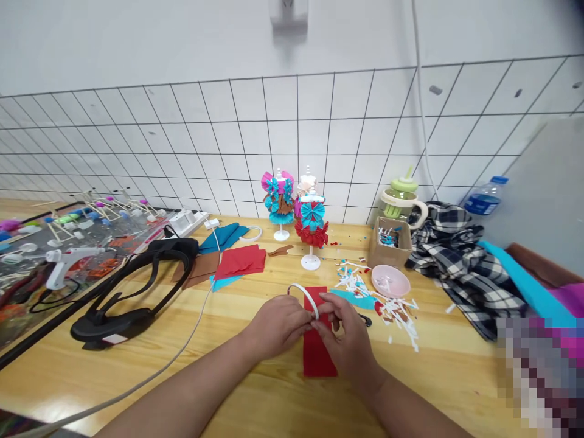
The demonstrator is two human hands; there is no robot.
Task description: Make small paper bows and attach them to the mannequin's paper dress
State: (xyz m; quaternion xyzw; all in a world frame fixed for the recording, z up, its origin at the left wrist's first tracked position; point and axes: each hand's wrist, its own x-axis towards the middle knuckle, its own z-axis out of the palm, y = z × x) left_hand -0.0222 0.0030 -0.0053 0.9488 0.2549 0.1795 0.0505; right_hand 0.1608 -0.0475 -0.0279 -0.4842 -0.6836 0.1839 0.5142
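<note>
A thin white ring, which looks like a narrow roll of tape, stands upright between my hands. My left hand is closed around its lower left part, thumb and fingers pressed together. From the other side my right hand pinches at the ring's lower edge, its fingertips close to those of the left; whether a loose tape end lies between them is too small to tell. Below both hands a strip of red crepe paper lies flat on the wooden table.
Small dress forms in paper ruffles stand behind. Paper scraps, a pink bowl and a cardboard box are at right. Red sheets, a black headset strap, a cable and a glue gun lie left.
</note>
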